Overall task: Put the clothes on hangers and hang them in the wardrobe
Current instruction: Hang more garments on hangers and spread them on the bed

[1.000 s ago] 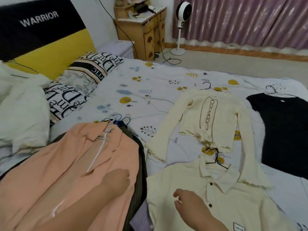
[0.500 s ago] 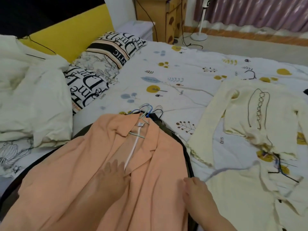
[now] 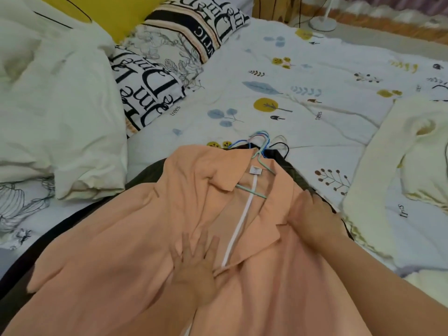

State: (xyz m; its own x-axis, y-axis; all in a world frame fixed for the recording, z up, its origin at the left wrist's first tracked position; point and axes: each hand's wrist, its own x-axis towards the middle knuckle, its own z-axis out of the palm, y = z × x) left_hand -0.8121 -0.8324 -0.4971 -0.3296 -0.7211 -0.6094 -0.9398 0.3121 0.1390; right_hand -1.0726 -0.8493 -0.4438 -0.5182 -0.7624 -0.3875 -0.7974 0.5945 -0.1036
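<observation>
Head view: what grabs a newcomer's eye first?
The peach jacket fills the lower middle, laid flat on the bed with a mint hanger in its collar. Both hands press on it: left hand flat at the front opening, right hand on the lapel. Lettered pillows lie behind.

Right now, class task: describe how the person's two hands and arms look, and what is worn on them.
Both are bare. The left hand and right hand show no glove, ring, watch or bracelet. The forearms are uncovered as far as the frame edge: no sleeve or cuff shows. No markings can be made out; the picture is slightly soft.
</observation>
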